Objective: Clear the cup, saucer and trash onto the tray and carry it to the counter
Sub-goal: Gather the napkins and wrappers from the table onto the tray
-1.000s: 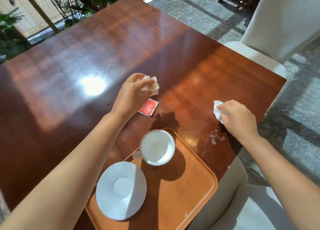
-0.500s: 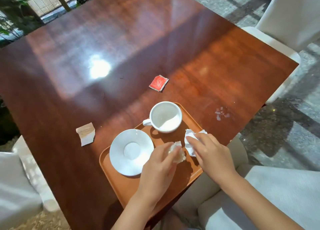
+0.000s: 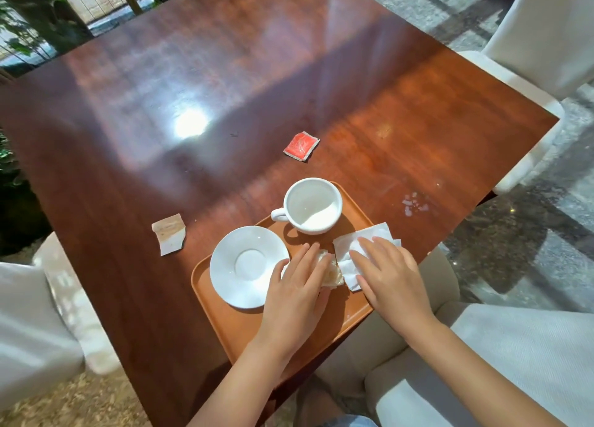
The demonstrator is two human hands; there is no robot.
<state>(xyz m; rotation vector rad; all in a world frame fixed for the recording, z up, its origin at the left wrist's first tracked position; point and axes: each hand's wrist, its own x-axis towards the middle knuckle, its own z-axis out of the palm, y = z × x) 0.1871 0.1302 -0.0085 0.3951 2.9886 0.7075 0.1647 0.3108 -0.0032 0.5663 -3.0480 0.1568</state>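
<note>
An orange tray (image 3: 244, 333) lies at the table's near edge. On it stand a white saucer (image 3: 242, 266) and an empty white cup (image 3: 313, 204), upright. My left hand (image 3: 295, 288) lies flat with fingers extended over a crumpled beige wrapper (image 3: 333, 274) on the tray, partly covering the saucer's rim. My right hand (image 3: 389, 275) rests with spread fingers on a white napkin (image 3: 363, 237) at the tray's right rim. A red sachet (image 3: 301, 146) lies on the table beyond the cup. A torn beige paper (image 3: 169, 233) lies left of the tray.
The dark wooden table (image 3: 225, 89) has small white crumbs (image 3: 413, 203) near its right edge. White chairs stand at the far right (image 3: 546, 34), at the left (image 3: 32, 323) and at the near right (image 3: 514, 346). Plants and a fence are beyond the table's far left.
Both hands brought the crumpled wrapper and the napkin from the table onto the tray. Their fingers have since flattened out over the two pieces. The view shifted back from the table.
</note>
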